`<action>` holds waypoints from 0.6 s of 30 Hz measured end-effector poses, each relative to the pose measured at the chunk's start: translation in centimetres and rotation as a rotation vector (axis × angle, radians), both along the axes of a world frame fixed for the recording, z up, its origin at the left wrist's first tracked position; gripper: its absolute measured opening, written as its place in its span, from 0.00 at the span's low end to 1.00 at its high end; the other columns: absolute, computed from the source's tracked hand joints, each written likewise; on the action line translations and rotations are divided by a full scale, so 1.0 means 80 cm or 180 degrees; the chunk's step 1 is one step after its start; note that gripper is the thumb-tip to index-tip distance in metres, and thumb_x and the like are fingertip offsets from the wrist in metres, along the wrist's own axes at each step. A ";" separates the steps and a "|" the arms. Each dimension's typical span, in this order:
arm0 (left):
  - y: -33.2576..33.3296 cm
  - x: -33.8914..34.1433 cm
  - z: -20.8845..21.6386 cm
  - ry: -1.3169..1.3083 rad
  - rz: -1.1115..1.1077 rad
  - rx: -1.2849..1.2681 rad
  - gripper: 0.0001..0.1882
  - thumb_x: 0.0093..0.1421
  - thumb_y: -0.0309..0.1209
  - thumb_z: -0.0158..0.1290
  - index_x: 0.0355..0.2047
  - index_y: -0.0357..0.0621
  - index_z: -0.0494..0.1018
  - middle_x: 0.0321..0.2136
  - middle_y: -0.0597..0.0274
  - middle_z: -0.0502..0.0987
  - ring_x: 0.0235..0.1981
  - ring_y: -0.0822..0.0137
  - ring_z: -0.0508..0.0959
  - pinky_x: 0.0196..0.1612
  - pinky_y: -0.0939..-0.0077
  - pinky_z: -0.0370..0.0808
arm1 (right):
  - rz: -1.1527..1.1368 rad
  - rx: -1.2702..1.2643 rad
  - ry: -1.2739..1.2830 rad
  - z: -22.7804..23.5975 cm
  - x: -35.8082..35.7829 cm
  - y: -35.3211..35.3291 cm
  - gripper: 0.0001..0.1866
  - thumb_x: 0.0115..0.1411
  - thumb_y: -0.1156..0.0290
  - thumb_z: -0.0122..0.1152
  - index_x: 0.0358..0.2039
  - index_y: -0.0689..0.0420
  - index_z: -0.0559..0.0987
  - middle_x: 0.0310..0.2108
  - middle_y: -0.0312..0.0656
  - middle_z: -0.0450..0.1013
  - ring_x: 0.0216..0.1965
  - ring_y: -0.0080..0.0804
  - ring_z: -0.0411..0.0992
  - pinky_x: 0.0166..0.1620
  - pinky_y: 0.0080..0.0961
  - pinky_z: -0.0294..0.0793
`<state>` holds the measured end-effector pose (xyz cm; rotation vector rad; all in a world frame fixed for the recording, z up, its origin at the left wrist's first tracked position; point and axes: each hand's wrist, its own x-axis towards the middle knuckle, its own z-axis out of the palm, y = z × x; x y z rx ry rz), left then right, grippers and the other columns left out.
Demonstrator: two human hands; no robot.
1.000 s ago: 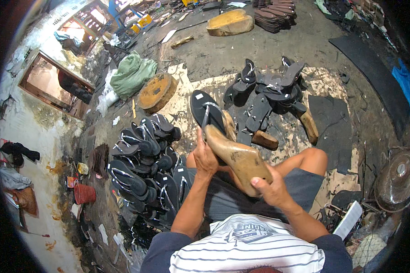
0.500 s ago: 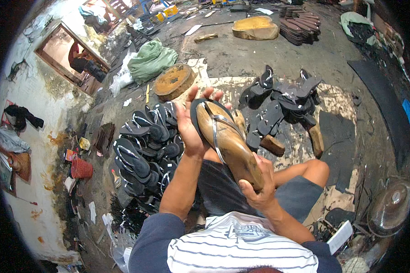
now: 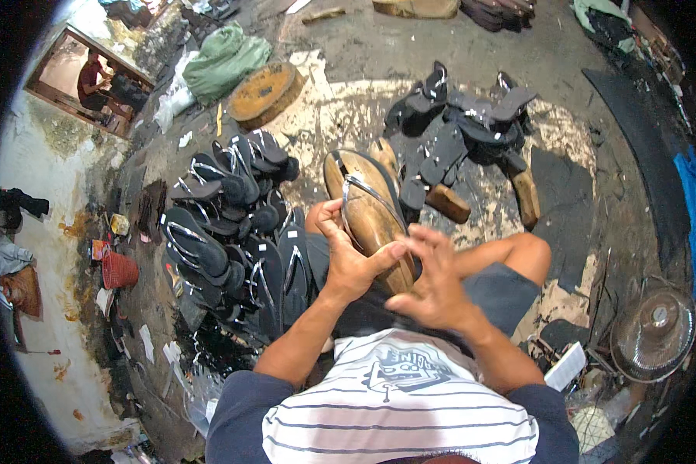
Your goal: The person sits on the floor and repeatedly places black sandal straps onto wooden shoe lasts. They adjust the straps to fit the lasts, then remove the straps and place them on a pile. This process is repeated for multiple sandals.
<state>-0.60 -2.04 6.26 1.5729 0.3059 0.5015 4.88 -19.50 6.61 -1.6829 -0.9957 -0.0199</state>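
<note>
- Wooden, tan shoe last (image 3: 371, 213) wears a dark sandal sole with thin straps, held at centre.
- Left hand (image 3: 348, 259) fingers grip its side; right hand (image 3: 433, 282) fingers spread, touching its heel.
- One pile of black sandals (image 3: 224, 224) at nine o'clock; another pile (image 3: 460, 127) at one o'clock.

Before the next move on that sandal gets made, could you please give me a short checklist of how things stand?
1. Left hand grips the wooden last: ok.
2. Right hand grips it too: not ok, fingers spread, only near its lower end.
3. Sandal strap lies across the last: ok.
4. Strap seated evenly on both sides: cannot tell.
5. Pile of finished sandals lies apart from the left hand: ok.
6. Loose black soles lie ahead on the floor: ok.
</note>
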 end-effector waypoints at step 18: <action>-0.049 -0.091 0.065 0.0285 -0.0229 -0.2719 0.54 0.38 0.50 0.73 0.54 0.58 0.44 0.55 0.50 0.59 0.60 0.53 0.66 0.62 0.56 0.70 | 0.1198 0.0391 0.4956 -0.002 -0.071 -0.066 0.24 0.71 0.48 0.50 0.22 0.50 0.68 0.17 0.25 0.58 0.20 0.15 0.55 0.24 0.18 0.53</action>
